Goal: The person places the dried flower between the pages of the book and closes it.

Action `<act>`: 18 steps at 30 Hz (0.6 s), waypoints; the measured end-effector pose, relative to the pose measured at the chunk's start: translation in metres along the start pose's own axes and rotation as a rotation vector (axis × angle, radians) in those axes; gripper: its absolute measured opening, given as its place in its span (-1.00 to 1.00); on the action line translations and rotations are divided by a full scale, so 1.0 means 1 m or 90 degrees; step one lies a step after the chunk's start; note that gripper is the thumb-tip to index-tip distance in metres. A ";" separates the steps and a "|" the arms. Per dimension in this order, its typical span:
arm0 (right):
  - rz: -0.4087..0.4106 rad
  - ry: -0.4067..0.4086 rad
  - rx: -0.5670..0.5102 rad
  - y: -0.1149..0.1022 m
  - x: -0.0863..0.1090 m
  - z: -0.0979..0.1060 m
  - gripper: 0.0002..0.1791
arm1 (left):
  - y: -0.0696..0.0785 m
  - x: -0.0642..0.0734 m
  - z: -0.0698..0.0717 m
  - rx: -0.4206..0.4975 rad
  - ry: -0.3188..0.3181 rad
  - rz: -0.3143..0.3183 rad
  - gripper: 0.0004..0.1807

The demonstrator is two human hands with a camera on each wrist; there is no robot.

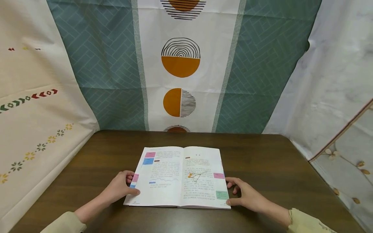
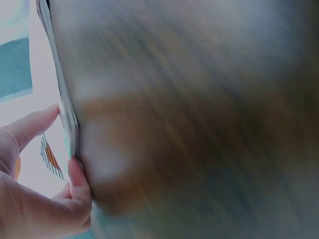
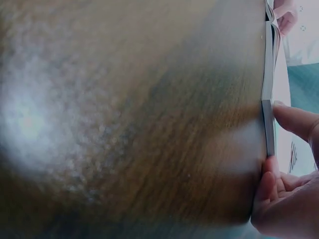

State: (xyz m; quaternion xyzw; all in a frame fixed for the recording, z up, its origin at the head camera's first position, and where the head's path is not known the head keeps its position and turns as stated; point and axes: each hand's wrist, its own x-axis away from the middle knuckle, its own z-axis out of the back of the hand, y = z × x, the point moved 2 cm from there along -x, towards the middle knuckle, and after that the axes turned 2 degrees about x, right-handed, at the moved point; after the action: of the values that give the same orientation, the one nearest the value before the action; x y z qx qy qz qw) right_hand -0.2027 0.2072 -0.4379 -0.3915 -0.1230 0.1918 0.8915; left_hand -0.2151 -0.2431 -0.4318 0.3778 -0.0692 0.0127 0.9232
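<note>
An open book (image 1: 166, 195) lies on the dark wooden table, with printed text, coloured tabs and a small plant drawing on its right page. At its lower left side, my left hand (image 1: 118, 188) grips the edge, thumb over the page. My right hand (image 1: 248, 196) holds the lower right edge in the same way. In the left wrist view, the left hand (image 2: 47, 201) has its thumb on the page side and its fingertips at the edge of the book (image 2: 61, 82). The right wrist view shows the right hand (image 3: 291, 199) pinching the corner of the book (image 3: 267, 64).
The brown wooden table (image 1: 253, 161) extends around the book. A green and white patterned cloth (image 1: 116, 64) hangs behind it. Pale cloths with flower patterns flank the table, one cream (image 1: 43, 119) on the left, one whitish (image 1: 329, 106) on the right.
</note>
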 end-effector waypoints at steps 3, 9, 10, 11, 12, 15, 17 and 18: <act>0.007 -0.005 -0.006 0.001 -0.001 0.000 -0.14 | 0.004 0.001 -0.001 -0.017 0.015 -0.006 -0.13; -0.001 -0.003 -0.006 0.000 -0.001 0.002 -0.13 | 0.010 0.003 -0.002 -0.047 0.027 -0.033 -0.11; -0.002 -0.002 -0.006 0.000 -0.001 0.002 -0.13 | 0.010 0.002 -0.002 -0.046 0.025 -0.030 -0.09; -0.002 -0.001 -0.006 0.000 -0.001 0.002 -0.13 | 0.011 0.001 -0.002 -0.041 0.022 -0.027 -0.06; -0.002 -0.001 -0.007 0.000 -0.001 0.002 -0.13 | 0.011 0.001 -0.002 -0.032 0.018 -0.020 -0.03; 0.004 -0.001 -0.010 0.000 0.000 0.000 -0.14 | 0.009 -0.002 -0.003 -0.001 0.007 0.006 0.02; 0.006 -0.001 -0.013 0.000 0.000 -0.001 -0.13 | 0.008 -0.003 -0.003 0.019 0.003 0.014 0.02; 0.008 -0.002 -0.015 0.000 0.001 -0.001 -0.14 | 0.007 -0.003 -0.003 0.028 0.005 0.017 0.00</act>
State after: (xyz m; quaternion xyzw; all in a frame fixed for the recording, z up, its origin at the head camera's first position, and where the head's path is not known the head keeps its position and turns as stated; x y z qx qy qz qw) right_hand -0.2017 0.2070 -0.4386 -0.4024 -0.1246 0.1963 0.8855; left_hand -0.2181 -0.2360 -0.4295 0.3967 -0.0707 0.0280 0.9148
